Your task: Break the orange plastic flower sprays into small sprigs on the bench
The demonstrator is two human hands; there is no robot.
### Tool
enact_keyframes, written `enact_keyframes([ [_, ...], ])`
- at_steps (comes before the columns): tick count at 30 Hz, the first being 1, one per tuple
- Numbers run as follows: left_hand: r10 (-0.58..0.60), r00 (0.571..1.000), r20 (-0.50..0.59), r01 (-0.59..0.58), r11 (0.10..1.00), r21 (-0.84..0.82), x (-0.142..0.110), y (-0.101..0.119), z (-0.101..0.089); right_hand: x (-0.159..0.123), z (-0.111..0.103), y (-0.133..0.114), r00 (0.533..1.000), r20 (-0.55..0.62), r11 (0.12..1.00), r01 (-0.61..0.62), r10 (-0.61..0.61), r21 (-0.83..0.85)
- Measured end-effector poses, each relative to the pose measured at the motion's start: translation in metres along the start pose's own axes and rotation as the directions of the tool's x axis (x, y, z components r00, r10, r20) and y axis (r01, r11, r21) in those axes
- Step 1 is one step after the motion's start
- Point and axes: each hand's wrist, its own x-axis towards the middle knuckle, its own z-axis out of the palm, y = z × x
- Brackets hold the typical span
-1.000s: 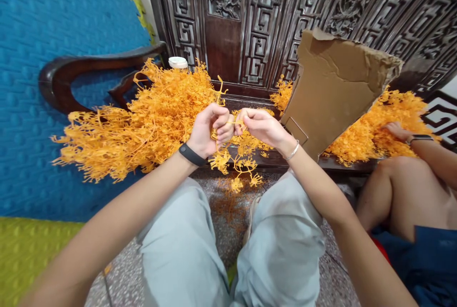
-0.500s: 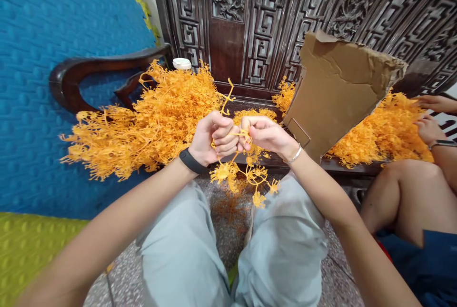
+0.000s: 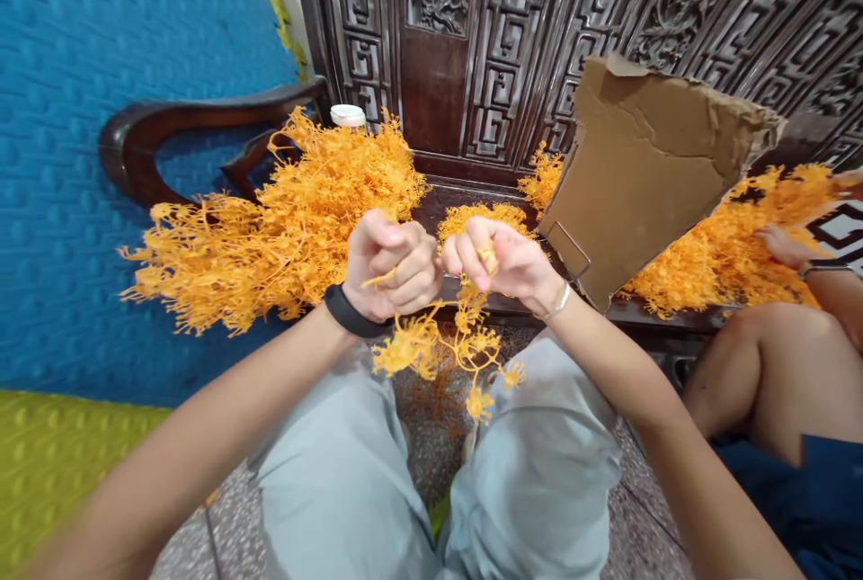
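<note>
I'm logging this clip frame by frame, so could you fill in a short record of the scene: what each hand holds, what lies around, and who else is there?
left hand: closed on the orange plastic sprig
right hand: closed on the same sprig, close beside the left
sprig: hangs below both hands, above the knees
left pile: orange sprigs heaped on the dark wooden bench
cardboard sheet: torn, leaning on the bench
right pile: behind the cardboard
other person: a hand on the right pile

The left hand (image 3: pixel 389 263) and right hand (image 3: pixel 500 261) meet above the knees, a sprig (image 3: pixel 445 348) hanging below them. Behind them on the surface (image 3: pixel 472 199) lie one pile (image 3: pixel 283 220) to the left and a cardboard (image 3: pixel 647 166) leaning to the right, with another pile (image 3: pixel 734 243) behind it. A co-worker's hand (image 3: pixel 782 245) rests on that pile.
</note>
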Motion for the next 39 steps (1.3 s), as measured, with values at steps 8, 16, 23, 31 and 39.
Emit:
enact_keyframes([
  [8,0.094,0.995,0.036,-0.094,0.995,0.011,0.009,0.003,0.014,0.01,-0.03,0.0,0.854,-0.509,0.973,-0.017,-0.106,-0.231],
  [16,0.174,0.972,0.161,-0.178,0.984,0.011,0.033,-0.004,0.007,-0.012,-0.134,0.042,0.479,-0.872,0.784,-0.503,-0.099,-0.364],
  [23,0.168,0.986,0.013,-0.168,0.985,0.046,0.044,-0.014,-0.005,-0.04,-0.165,0.06,0.453,-0.884,0.461,-0.764,-0.115,-0.451],
  [31,0.231,0.973,0.004,-0.227,0.954,0.197,0.043,-0.016,-0.009,-0.037,-0.177,0.067,0.501,-0.852,0.44,-0.739,-0.149,-0.511],
  [39,0.395,0.907,-0.145,-0.289,0.835,0.468,0.038,-0.011,-0.022,-0.013,-0.134,0.037,0.614,-0.782,0.703,-0.507,-0.113,-0.499],
])
